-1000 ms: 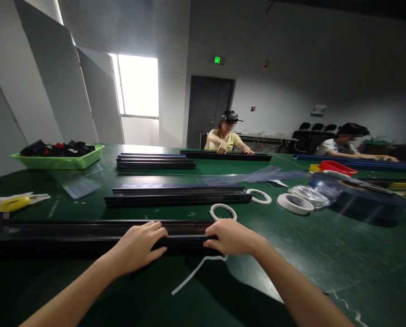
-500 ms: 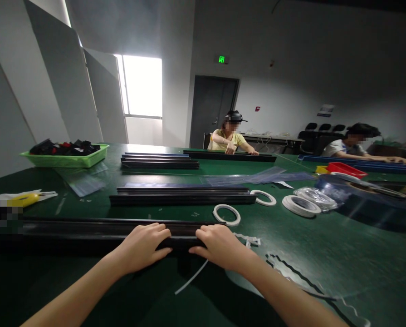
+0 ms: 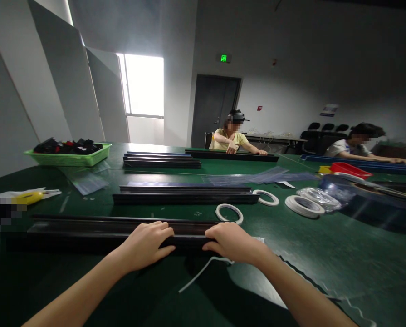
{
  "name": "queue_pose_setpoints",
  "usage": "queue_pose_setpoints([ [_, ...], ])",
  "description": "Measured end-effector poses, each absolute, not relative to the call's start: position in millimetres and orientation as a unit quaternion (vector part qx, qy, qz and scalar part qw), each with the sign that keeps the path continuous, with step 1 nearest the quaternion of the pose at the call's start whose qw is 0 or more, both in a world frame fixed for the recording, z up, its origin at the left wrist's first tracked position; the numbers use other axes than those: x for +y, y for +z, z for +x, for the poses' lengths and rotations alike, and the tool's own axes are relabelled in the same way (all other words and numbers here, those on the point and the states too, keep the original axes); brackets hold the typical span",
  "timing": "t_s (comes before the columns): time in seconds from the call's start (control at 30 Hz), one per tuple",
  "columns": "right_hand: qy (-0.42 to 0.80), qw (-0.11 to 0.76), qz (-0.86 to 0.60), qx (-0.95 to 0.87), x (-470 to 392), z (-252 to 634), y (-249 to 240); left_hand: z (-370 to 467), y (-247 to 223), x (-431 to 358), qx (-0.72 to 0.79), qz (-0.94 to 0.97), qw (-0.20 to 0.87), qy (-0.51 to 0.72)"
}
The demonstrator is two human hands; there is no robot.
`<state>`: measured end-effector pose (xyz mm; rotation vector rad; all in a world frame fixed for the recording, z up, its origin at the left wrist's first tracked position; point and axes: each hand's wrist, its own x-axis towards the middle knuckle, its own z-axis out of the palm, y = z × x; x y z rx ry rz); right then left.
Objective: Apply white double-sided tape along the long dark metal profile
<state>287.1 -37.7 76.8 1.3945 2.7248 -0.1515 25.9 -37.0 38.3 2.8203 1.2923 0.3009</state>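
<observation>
A long black channel profile (image 3: 80, 228) lies across the near part of the green table (image 3: 121, 299). My left hand (image 3: 151, 243) grips it near its middle, fingers over the top and thumb on the near side. Farther right, my right hand (image 3: 226, 240) grips the same profile close to its right end in the same way. Below my right hand a thin white strip (image 3: 198, 274) curls on the table. Just behind that hand lies a white tape roll (image 3: 229, 213).
More black profiles (image 3: 185, 199) lie beyond mine. At the left are a green basket (image 3: 73, 159) of dark parts and a yellow-handled tool (image 3: 31, 197). Tape rolls (image 3: 305, 206), a large dark roll (image 3: 376, 204) and a red tray (image 3: 350, 170) are at right. Two people (image 3: 235, 138) work across the table.
My right hand has slid a little to the right along the profile, widening the gap between my hands. The view has shifted slightly, and more of the white strip shows.
</observation>
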Motion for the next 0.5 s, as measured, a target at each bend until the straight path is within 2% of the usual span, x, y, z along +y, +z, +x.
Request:
queue_pose_setpoints([
  [0.27,-0.156,0.118,0.530,0.825,-26.8,322.8,91.1,25.9,36.5,-36.9,0.416,0.904,0.022,0.093],
  [0.4,-0.085,0.096,0.508,0.852,-30.9,308.7,77.7,27.4,35.4,-36.8,0.416,0.905,0.018,0.089],
  [0.5,-0.012,0.031,0.480,0.876,-36.8,290.8,64.2,28.3,35.5,-37.0,0.414,0.906,0.019,0.085],
])
